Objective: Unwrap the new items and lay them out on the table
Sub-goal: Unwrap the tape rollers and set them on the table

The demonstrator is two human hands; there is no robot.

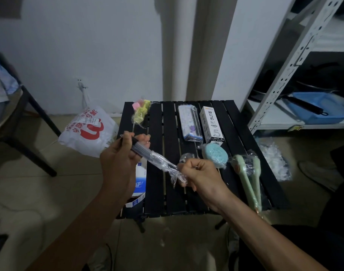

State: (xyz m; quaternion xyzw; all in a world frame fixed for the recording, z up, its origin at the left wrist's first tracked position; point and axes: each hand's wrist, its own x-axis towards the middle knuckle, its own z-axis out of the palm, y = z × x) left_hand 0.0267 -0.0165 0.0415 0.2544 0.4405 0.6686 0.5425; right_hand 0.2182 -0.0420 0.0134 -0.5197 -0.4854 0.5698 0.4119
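The bundle of dark pens (pixel 141 149) hangs above the table (pixel 167 124), near its 9 o'clock edge. Your left hand (pixel 120 155) grips the bare end; your right hand (pixel 198 173) pinches the clear wrapper (pixel 167 167). Hold the pens firm and pull straight toward 4 o'clock.

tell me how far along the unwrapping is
Partly done. Laid out on the black table: a white box, a patterned pack. In hand: the left hand holds a dark bundle while the right hand pulls its clear wrap off. Left: the blue sponge, green brushes and yellow-pink item look film-wrapped.
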